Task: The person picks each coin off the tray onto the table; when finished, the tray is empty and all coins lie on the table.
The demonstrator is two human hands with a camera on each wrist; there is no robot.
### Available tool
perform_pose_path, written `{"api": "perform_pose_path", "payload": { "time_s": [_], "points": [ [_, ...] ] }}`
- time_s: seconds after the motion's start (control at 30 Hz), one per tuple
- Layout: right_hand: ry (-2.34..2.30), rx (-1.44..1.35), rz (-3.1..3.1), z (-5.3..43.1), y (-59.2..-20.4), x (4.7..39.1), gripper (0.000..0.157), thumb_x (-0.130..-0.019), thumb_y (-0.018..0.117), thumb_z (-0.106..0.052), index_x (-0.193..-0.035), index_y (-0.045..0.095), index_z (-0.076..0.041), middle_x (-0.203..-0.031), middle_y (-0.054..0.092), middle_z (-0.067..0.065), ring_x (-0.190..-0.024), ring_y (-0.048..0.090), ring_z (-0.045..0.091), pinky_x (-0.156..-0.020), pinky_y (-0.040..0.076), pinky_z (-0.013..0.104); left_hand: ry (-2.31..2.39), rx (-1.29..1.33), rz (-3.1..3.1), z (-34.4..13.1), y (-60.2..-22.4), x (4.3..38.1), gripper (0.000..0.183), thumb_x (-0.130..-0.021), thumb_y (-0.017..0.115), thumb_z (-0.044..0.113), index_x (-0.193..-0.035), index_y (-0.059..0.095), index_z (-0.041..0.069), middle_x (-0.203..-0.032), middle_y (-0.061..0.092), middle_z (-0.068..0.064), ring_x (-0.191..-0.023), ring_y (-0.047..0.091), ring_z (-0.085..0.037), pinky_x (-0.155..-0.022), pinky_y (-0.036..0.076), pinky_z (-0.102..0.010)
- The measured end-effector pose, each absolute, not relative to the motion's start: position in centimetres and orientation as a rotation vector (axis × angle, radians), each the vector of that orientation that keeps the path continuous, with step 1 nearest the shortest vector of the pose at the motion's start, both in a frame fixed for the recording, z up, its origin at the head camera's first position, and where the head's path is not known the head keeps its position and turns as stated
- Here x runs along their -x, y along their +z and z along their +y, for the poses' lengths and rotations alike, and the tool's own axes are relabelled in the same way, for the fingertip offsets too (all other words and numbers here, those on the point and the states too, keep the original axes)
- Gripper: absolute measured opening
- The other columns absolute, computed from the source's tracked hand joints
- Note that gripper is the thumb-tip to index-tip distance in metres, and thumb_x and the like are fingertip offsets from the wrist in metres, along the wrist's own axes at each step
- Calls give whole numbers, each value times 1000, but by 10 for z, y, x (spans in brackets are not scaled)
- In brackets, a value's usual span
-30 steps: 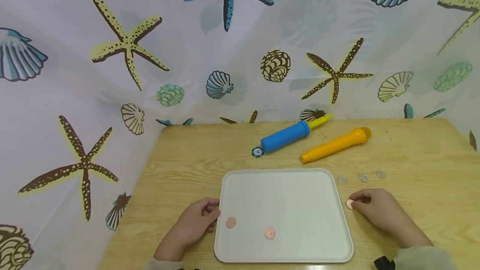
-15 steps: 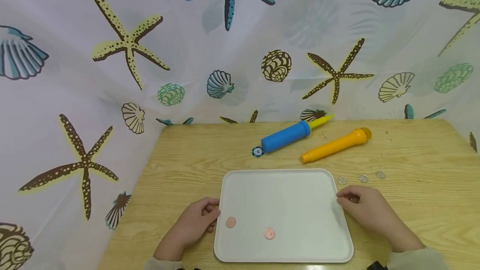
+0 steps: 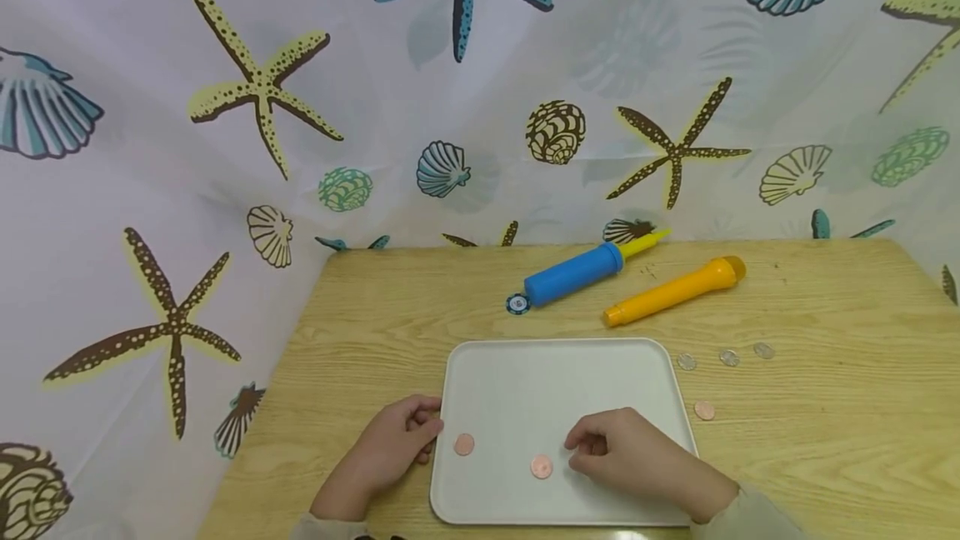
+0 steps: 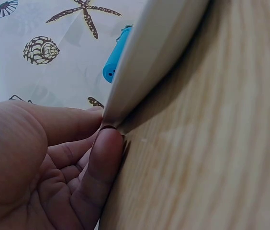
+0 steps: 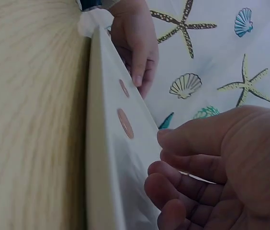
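A white tray lies on the table with two copper-coloured coins on it: one coin near the left rim, another coin toward the front middle. My left hand pinches the tray's left rim; the left wrist view shows the thumb and a fingertip meeting at that edge. Over the tray's right half is my right hand, fingers loosely curled and holding nothing, just right of the middle coin. A third copper-coloured coin lies on the table beside the tray's right rim.
Three silver coins, including one coin, lie in a row behind the copper-coloured coin on the right. Behind the tray are a blue pump with a yellow nozzle, an orange toy microphone and a poker chip. A patterned curtain hangs behind.
My right hand has left the copper-coloured coin on the table at the right and moved left over the tray. My left hand stays at the left rim.
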State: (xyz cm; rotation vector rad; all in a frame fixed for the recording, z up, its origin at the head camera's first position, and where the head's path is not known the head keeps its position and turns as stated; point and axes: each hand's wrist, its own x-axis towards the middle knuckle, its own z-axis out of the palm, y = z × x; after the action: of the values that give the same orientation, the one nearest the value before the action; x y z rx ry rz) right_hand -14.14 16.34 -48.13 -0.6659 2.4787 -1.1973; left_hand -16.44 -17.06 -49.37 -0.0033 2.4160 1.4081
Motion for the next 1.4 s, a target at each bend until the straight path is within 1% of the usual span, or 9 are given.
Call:
{"api": "perform_pose_path", "payload": {
  "time_s": [0.27,0.4,0.53,0.67,0.9,1.03,1.2,1.27,1.4],
  "points": [
    [-1128,743,2445,137,-484,140,16,-90,76,-19,-104,74,-13,-74,56,-13,-68,50,3,-62,46,21,1396,5,2422,-171,-493,166,33,-100,61,11,-131,60,0,-96,60,-8,-76,60,-18,-64,59,-29],
    [-1078,755,2473,131,-486,139,17,-90,75,-22,-104,75,-14,-69,51,-13,-64,47,2,-60,42,20,1401,7,2413,-172,-494,167,33,-100,62,11,-131,61,0,-96,60,-8,-76,60,-18,-65,59,-29],
    [-1043,775,2494,128,-485,138,13,-89,76,-21,-101,76,-17,-68,50,-13,-64,46,2,-59,41,21,1405,0,2408,-172,-494,167,34,-100,62,12,-132,60,0,-96,60,-8,-76,61,-18,-65,59,-30],
    [-1036,775,2492,128,-483,138,10,-90,76,-21,-100,74,-19,-72,52,-13,-66,48,3,-60,43,21,1408,-2,2403,-173,-494,167,34,-100,62,12,-132,60,-1,-97,60,-8,-76,61,-18,-65,60,-30],
    [-1039,750,2490,126,-485,140,13,-89,77,-20,-101,73,-17,-72,53,-12,-66,48,3,-60,43,22,1406,-2,2405,-174,-495,167,35,-100,62,13,-133,60,0,-97,60,-8,-76,61,-18,-65,59,-30],
    [-1035,726,2487,126,-485,140,8,-90,75,-19,-93,68,-19,-75,53,-12,-69,49,4,-62,45,22,1407,1,2409,-174,-494,167,35,-101,62,13,-133,60,0,-97,60,-8,-76,60,-18,-65,59,-30],
    [-1100,700,2470,129,-488,139,18,-88,77,-17,-84,61,-23,-76,56,-13,-71,51,3,-64,47,21,1414,-7,2404,-172,-494,165,34,-100,61,12,-132,60,-1,-96,60,-8,-76,60,-18,-65,59,-29],
    [-1128,693,2453,131,-489,138,17,-89,77,-18,-85,61,-23,-75,57,-13,-69,52,3,-63,47,21,1414,-10,2403,-172,-494,165,34,-100,61,12,-132,60,-1,-96,60,-8,-76,60,-18,-65,59,-29],
    [-1194,654,2387,136,-489,138,8,-92,75,-23,-89,68,-23,-77,61,-13,-71,55,4,-64,49,21,1405,-6,2414,-172,-494,165,34,-100,61,12,-132,60,-1,-95,60,-8,-75,60,-18,-64,59,-29]
  ]
}}
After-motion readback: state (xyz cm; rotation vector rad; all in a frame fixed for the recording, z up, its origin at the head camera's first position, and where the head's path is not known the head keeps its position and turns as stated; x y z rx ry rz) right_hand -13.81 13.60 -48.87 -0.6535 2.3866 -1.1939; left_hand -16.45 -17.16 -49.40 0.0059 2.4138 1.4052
